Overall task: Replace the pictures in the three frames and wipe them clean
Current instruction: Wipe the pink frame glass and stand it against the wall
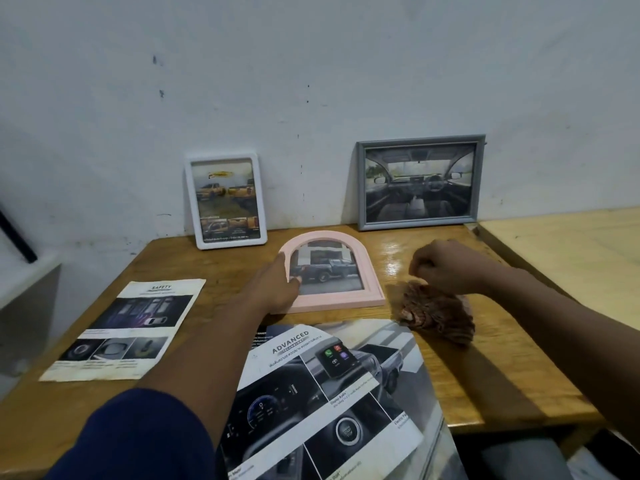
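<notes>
Table (485, 375): wooden, against a pale wall.
Pink frame (375, 289): arched, truck picture inside, lying mid-table.
Left hand (277, 289): grips that frame's left edge, thumb on the glass.
Right hand (446, 268): fingers curled, seemingly pinching the cloth (436, 317) just right of the frame.
White frame (227, 202), grey frame (419, 183): leaning on the wall behind.
Brochure pages (124, 327): left and near edge.

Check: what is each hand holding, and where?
Left hand grips the pink arched frame by its left edge; right hand pinches the reddish cloth at its top.
</notes>
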{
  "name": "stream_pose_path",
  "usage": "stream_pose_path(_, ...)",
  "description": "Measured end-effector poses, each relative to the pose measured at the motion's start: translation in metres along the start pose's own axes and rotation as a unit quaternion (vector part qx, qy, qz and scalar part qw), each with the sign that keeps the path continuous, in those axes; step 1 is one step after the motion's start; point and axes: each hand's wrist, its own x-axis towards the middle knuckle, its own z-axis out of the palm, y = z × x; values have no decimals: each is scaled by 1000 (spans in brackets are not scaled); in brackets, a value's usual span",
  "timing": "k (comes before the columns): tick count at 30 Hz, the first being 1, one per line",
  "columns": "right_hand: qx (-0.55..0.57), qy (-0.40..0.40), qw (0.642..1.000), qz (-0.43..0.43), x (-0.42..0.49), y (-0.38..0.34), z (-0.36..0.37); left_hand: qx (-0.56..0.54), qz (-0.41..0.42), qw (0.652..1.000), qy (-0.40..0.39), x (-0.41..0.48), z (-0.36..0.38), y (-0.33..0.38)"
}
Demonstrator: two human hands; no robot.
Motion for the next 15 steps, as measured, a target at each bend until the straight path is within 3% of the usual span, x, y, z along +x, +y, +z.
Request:
stream_pose_path(3, 103, 17, 994, 35, 34, -22, 2, 17, -36, 999, 23, 3, -3, 3)
stream_pose_path(8, 194, -76, 971, 120, 75, -68, 24, -5, -87, 996, 21, 7, -5, 14)
stream_pose_path(15, 259, -20, 953, 158, 92, -83, 40, -92, -57, 992, 69, 8, -6, 9)
